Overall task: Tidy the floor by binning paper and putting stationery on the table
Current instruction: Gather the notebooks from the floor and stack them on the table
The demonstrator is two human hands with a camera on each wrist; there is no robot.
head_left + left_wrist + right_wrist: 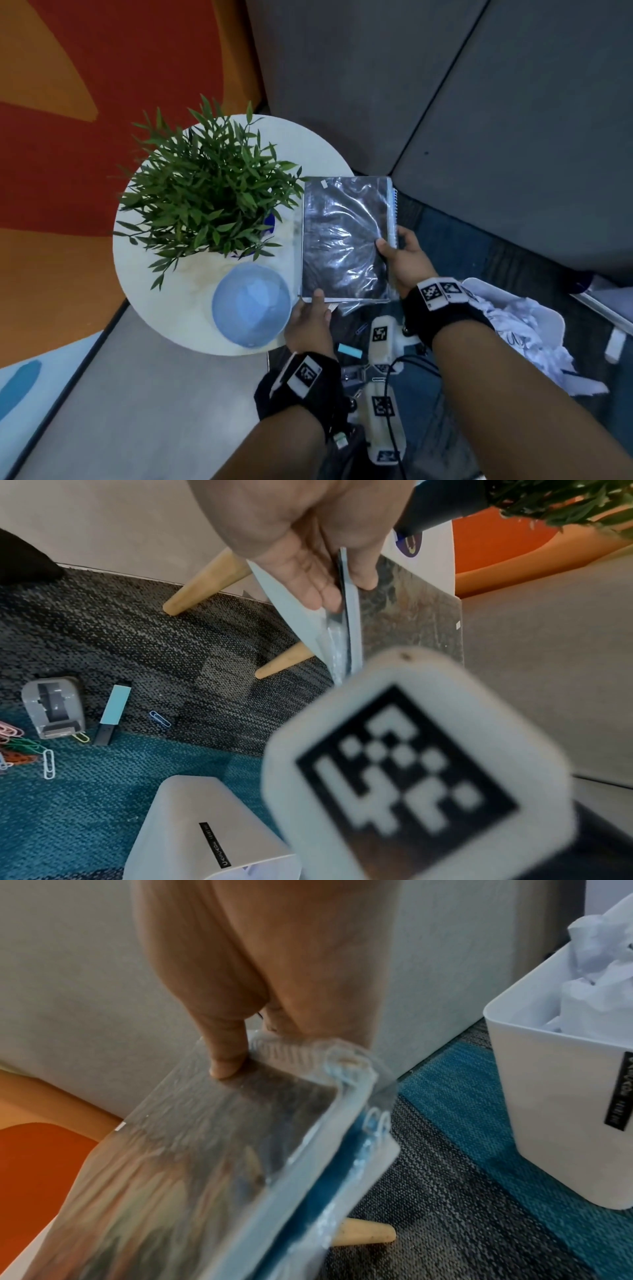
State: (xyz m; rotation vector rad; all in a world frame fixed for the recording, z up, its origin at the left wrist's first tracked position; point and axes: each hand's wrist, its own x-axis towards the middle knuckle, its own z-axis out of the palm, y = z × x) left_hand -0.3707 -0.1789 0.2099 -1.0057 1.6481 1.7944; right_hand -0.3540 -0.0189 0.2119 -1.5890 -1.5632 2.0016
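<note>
So you had the plastic-wrapped spiral notebook [346, 240] pinched in both hands, left hand [310, 323] at the near edge, right hand [406, 262] by the spiral, hovering at the round table [171, 308] edge, half over it. Risks, imo: slick wrap slipping, or the corner clipping 1 plant [205, 192] or 1 blue bowl [251, 305]. Floor count: 1 tape dispenser [53, 706], 1 blue strip [114, 710], several clips. 1 bin [555, 1110], crumpled paper inside.

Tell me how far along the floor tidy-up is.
Done: crumpled paper sits in the bin. In hand: left hand and right hand hold a wrapped notebook at the table edge, not yet set down. Left on the carpet: tape dispenser, paper clips and a blue strip.
</note>
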